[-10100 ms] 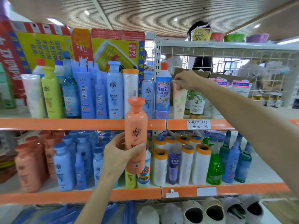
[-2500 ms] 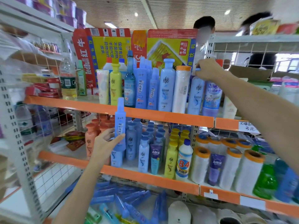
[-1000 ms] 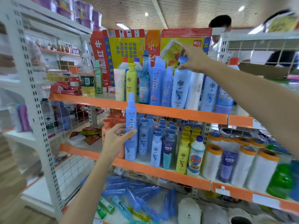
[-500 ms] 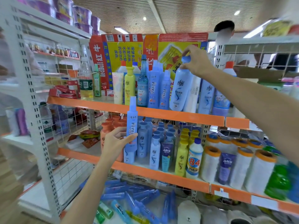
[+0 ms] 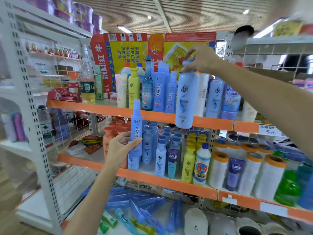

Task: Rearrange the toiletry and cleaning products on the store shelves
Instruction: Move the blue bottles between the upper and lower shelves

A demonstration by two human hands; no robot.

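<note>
My right hand (image 5: 200, 59) grips the cap of a large light-blue shampoo bottle (image 5: 185, 99) and holds it in the air, in front of the upper orange shelf (image 5: 152, 114), its base below the shelf edge. My left hand (image 5: 121, 148) holds a slim blue spray bottle (image 5: 136, 128) upright in front of the middle shelf (image 5: 152, 178). Blue, yellow and white bottles stand on the upper shelf behind. Orange bottles (image 5: 111, 133) and small blue bottles (image 5: 160, 146) fill the middle shelf.
A white "84" bleach bottle (image 5: 201, 165) and orange-capped plastic rolls (image 5: 245, 170) stand to the right on the middle shelf. Blue tubes (image 5: 135, 206) lie on the bottom shelf. Red and yellow cartons (image 5: 152, 51) back the upper shelf. A white rack (image 5: 33, 107) stands left. A person's head shows behind the shelves.
My right hand has lifted the large light-blue bottle off the upper shelf and brought it forward and down. My left hand still holds the slim spray bottle in about the same place.
</note>
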